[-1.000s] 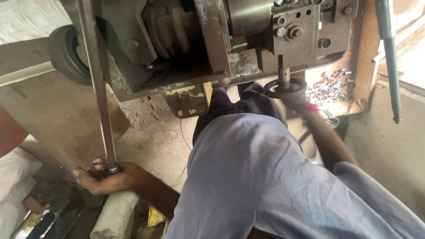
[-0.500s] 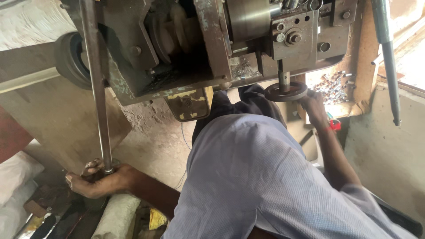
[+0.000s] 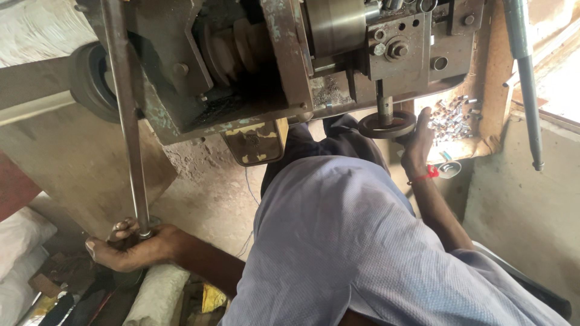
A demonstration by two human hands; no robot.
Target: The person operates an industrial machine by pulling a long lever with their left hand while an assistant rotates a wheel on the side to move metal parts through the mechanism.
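1. Nearest to us, our light blue shirt (image 3: 338,241) fills the lower middle of the view; both arms reach out from it.
2. Our left hand (image 3: 130,247) is low at the left, its grip clenched around the bottom end of a long metal rod (image 3: 127,121). The rod's long axis runs nearly upright, rising from the fist to the top edge of the view, so it lies straight above that hand.
3. Our right hand (image 3: 418,142), with a red band (image 3: 428,175) at the wrist, is stretched farther forward. Its fingers curl on the rim of a small round handwheel (image 3: 386,125); we judge the wheel grasped.
4. The handwheel hangs on a short vertical spindle under the grey machine (image 3: 290,60).
5. Beyond, small metal pieces (image 3: 453,118) lie heaped just right of the wheel.
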